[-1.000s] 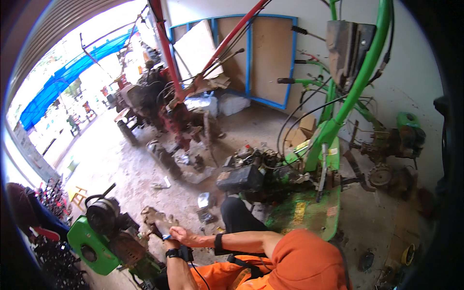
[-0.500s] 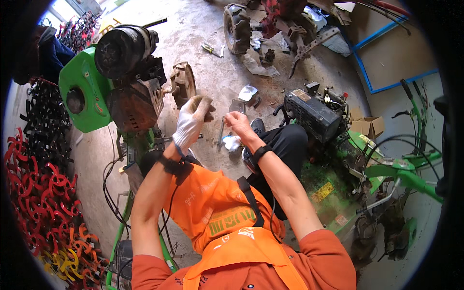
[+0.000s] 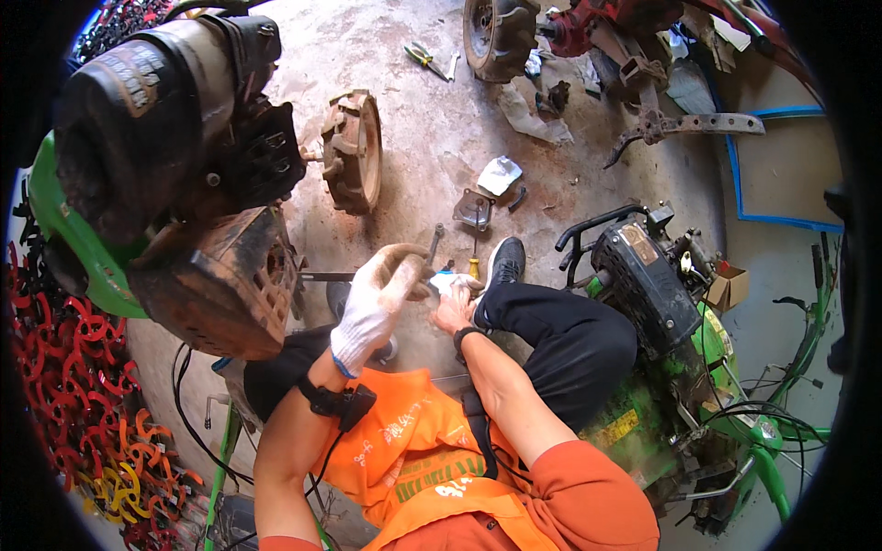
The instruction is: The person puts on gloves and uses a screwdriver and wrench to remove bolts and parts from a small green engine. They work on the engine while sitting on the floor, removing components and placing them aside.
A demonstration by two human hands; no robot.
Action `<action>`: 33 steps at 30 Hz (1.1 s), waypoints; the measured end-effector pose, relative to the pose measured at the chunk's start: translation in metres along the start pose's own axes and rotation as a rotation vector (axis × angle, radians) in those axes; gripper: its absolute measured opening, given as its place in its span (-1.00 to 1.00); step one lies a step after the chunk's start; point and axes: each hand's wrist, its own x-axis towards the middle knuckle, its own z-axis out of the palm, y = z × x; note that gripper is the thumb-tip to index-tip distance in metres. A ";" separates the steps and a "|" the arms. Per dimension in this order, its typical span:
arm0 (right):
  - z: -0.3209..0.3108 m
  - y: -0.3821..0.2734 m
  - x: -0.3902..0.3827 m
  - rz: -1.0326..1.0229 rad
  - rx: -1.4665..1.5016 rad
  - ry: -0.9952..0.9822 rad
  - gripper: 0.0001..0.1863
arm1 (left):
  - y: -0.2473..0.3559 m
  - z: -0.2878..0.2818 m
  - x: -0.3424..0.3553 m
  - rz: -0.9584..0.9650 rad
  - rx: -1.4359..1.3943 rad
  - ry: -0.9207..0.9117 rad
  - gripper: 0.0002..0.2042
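Note:
My left hand (image 3: 386, 292) wears a white knitted glove with soiled fingers; these are bent and spread apart. A wrench (image 3: 435, 242) shows beside its fingertips, its lower end partly hidden; I see no clear grip on it. My bare right hand (image 3: 452, 310) is closed on a crumpled white glove (image 3: 457, 282), just left of my shoe (image 3: 506, 261). A screwdriver with a yellow handle (image 3: 474, 267) points away from that glove. Beyond it lies a dark metal plate (image 3: 473, 208), with a crumpled white paper (image 3: 499, 174) behind it.
A green machine with a dark engine (image 3: 138, 119) and lugged wheel (image 3: 353, 151) stands left. Another green machine (image 3: 648, 275) is close on my right. Pliers (image 3: 424, 61) lie farther off, near a red machine's wheel (image 3: 498, 37). Curved red blades (image 3: 78, 386) are heaped left.
My right hand has come down toward me and closed on the white glove. My left hand has shifted right and nearer. The view has moved, so the left machine looks larger.

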 end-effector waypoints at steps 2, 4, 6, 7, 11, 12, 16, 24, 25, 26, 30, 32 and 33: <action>-0.016 0.003 0.008 -0.014 0.045 0.035 -0.24 | 0.002 0.000 0.004 0.004 0.012 -0.014 -0.69; -0.049 0.005 0.018 0.011 0.170 -0.007 -0.42 | 0.003 -0.001 0.010 -0.008 0.054 -0.015 -0.68; -0.095 -0.003 0.019 -0.099 0.335 0.152 -0.46 | -0.001 -0.004 0.016 -0.017 0.113 0.030 -0.67; -0.120 -0.011 0.016 -0.117 0.344 0.152 -0.45 | -0.004 -0.007 0.019 -0.019 0.117 0.055 -0.67; -0.219 -0.042 -0.036 -0.554 0.577 0.413 -0.65 | -0.015 -0.018 0.019 -0.009 0.083 0.166 -0.63; -0.235 -0.047 -0.058 -0.632 0.660 0.437 -0.65 | -0.014 -0.020 0.016 -0.004 0.020 0.181 -0.64; -0.268 -0.059 -0.143 -0.871 0.544 0.671 -0.58 | 0.014 -0.016 -0.007 0.000 -0.207 0.067 -0.61; -0.263 -0.061 -0.212 -0.961 0.393 0.806 -0.67 | 0.070 0.018 -0.077 0.224 0.186 -0.148 -0.45; -0.263 -0.059 -0.214 -0.961 0.334 0.818 -0.67 | 0.070 0.018 -0.080 0.259 0.280 -0.138 -0.45; -0.262 -0.057 -0.216 -0.950 0.339 0.786 -0.67 | 0.070 0.018 -0.080 0.230 0.373 -0.102 -0.48; -0.263 -0.053 -0.226 -0.898 0.402 0.774 -0.71 | 0.060 0.014 -0.072 0.391 0.710 0.140 -0.61; -0.267 -0.057 -0.233 -0.792 0.449 0.794 -0.71 | 0.052 0.015 -0.067 0.500 0.685 0.163 -0.63; -0.271 -0.059 -0.237 -0.790 0.507 0.747 -0.72 | 0.048 0.015 -0.065 0.449 0.655 0.167 -0.64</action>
